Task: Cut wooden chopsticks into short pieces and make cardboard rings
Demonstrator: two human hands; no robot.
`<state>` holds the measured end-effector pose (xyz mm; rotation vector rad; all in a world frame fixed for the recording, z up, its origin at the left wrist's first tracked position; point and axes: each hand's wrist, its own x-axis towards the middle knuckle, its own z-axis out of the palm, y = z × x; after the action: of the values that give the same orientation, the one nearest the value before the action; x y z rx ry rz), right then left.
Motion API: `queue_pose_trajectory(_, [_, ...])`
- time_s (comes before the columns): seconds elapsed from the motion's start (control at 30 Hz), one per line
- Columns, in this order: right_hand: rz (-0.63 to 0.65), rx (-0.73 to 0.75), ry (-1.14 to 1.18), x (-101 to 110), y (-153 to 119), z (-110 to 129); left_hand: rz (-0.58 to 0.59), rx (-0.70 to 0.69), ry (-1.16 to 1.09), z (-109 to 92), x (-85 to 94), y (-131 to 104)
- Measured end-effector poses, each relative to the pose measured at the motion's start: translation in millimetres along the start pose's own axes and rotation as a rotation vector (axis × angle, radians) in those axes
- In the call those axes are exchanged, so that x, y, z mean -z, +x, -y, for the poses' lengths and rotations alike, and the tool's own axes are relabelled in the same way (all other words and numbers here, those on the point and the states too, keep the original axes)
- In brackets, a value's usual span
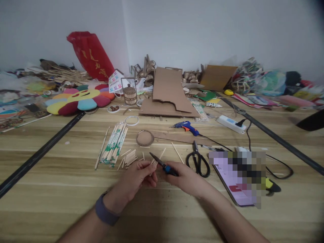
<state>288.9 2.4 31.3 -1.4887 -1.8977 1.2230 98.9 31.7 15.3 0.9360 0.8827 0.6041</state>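
Just in front of me, my left hand (141, 175) pinches a few short pale wooden sticks (153, 163) between thumb and fingers. My right hand (184, 177) is wrapped round the black and blue handle of a file (159, 160). The file's dark tapered blade points up and left, against or very close to the held sticks; contact is unclear. Beyond my left hand lies a loose pile of short cut sticks (130, 158). A round cardboard base with a rim (145, 138) sits farther off. Black-handled scissors (197, 162) lie right of my right hand.
Paper-wrapped chopsticks (114, 143) lie left of the pile. A blue glue gun (187, 128) trails its cable toward a power strip (231, 124). A phone (233, 182) lies at right. Behind stand cardboard sheets (168, 87), a small stick-built bucket (130, 95) and a flower cushion (83, 98).
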Motion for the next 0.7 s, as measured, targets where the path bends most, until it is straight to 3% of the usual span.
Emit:
queue_pose_trajectory(0.33, [0.084,-0.032,0.206,3.7,-5.3,1.5,0.037,0.015,-0.030,1.4,-3.5,-3.6])
queue_pose_trajectory(0.7, [0.058,-0.003,0.161,2.3,-8.4,6.6,0.045,-0.001,0.008,0.5,-3.4,-3.7])
